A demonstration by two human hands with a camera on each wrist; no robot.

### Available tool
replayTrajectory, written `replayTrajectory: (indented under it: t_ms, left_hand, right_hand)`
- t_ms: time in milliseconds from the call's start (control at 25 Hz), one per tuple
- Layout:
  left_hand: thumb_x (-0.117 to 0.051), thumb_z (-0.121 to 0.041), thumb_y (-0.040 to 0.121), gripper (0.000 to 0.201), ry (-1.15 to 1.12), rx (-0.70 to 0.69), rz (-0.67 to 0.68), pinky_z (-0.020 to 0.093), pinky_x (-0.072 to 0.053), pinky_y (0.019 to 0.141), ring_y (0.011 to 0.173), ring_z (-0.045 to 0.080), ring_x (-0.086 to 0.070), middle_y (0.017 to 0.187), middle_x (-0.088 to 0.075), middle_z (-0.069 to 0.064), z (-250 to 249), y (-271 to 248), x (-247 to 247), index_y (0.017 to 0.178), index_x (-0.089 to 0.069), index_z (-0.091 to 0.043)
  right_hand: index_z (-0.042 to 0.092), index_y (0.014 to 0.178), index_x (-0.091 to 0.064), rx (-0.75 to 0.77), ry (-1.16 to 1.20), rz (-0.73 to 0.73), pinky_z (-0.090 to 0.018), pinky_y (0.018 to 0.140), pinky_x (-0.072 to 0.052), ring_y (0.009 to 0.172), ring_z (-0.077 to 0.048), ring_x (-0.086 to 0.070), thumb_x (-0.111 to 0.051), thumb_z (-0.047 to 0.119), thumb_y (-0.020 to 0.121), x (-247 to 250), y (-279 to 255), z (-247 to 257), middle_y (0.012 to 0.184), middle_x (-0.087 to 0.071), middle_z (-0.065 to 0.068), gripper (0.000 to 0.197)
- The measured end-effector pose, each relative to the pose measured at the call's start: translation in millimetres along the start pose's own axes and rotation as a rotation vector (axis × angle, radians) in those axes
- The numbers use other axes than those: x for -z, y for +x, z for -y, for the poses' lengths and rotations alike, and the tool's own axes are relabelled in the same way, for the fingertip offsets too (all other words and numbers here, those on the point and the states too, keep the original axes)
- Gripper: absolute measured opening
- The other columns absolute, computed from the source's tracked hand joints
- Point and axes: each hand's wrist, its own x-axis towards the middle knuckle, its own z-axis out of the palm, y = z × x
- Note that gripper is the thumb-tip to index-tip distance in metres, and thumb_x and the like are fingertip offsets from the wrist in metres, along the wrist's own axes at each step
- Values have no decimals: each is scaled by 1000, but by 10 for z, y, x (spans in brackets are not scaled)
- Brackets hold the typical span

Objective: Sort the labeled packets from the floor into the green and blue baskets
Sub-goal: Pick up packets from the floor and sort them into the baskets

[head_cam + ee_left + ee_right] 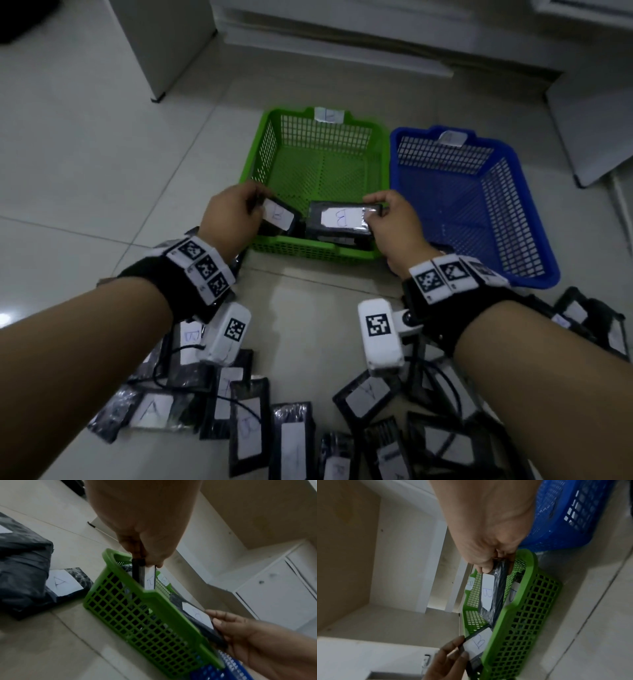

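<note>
Two flat black packets, glossy and crinkled like plastic film, each with a white paper label marked B, were held over the near end of the green basket. The left packet was pinched at its end by the left hand, fingers curled round it, its long axis slanting down to the right into the basket. The right packet lay nearly level, long axis left to right, gripped at its right end by the curled fingers and thumb of the right hand.

From the left wrist the left packet showed edge-on, hanging almost upright inside the basket wall, a rigid grid of square holes. The right wrist view showed the right packet lengthwise, its B plain, and a further B label lower in the basket that the head view mostly hid. A paper tag on the far green rim read B only from the right wrist.

Just right of it stood the blue basket, the same meshed plastic, tagged at its far rim; the writing was too blurred to read. More black packets, marked A or B, lay scattered on the glossy tiled floor near the person. White cabinets stood behind.
</note>
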Motion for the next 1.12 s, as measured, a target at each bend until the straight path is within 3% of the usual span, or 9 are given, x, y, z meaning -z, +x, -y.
replayTrajectory:
  t_ms: [160,280,360,480,600,680,840,960,1120]
  left_hand:
    - [-50,-13,75,34,231,-199,41,40,-46,90,101,39,-57,112,-61,19,173,-38,-39,101,-70,-10]
    - [-60,-8,77,23,138,-246,-16,36,-46,92,100,30,-56,112,-56,16,219,-254,58,96,-72,-13]
    - [-64,-5,78,20,67,-269,38,30,-45,88,93,21,-55,102,-58,10,215,-544,180,93,-73,-15]
    - [-69,-12,80,18,116,-219,326,31,-47,87,93,18,-59,98,-66,3,287,-1064,335,96,-72,-19]
    - [-72,-34,76,50,358,-126,620,33,-39,102,120,17,-50,127,-58,-4,471,-1491,346,124,-58,-28]
    - [-72,-45,73,74,521,-121,737,37,-30,104,132,13,-39,141,-44,-11,562,-1717,359,139,-39,-35]
    - [-73,-48,70,89,636,-186,726,37,-26,105,130,14,-38,137,-41,-7,589,-1805,337,144,-27,-31]
    - [-78,-46,65,84,576,-172,734,32,-35,96,118,17,-44,125,-45,-3,586,-1721,333,138,-40,-28]
    - [-75,-32,75,41,191,50,717,24,-43,86,102,14,-55,106,-52,-9,550,-1531,389,113,-59,-29]
  right_hand:
    - [14,114,-64,86,-307,93,-16,82,-40,102,-20,-57,-57,4,88,-87,-7,-90,117,-58,-8,29]
    - [12,114,-66,199,-356,67,-7,91,-25,119,-23,-47,-53,2,90,-124,-236,-103,126,-47,-12,29]
    - [15,105,-70,284,-285,23,-12,92,-32,113,-21,-48,-53,0,88,-165,-521,-88,115,-51,-7,29]
    - [21,98,-72,255,-212,122,-23,88,-44,97,-14,-54,-55,1,84,-289,-1039,-103,99,-56,1,30]
    - [19,104,-70,154,-240,397,-21,90,-46,93,-8,-57,-63,9,84,-473,-1510,-197,103,-62,0,24]
    - [19,118,-62,127,-347,636,-26,94,-45,103,-11,-53,-71,23,80,-614,-1776,-285,112,-57,-1,39]
    - [22,135,-43,138,-588,841,-30,98,-39,116,-18,-35,-80,43,66,-829,-2043,-452,122,-38,-4,81]
    - [22,118,-48,166,-626,788,-32,91,-42,109,-19,-37,-83,41,61,-886,-2061,-496,113,-38,-2,69]
    - [19,99,-44,-83,-250,790,-41,82,-50,95,-27,-60,-78,25,72,-787,-1832,-456,102,-62,-10,43]
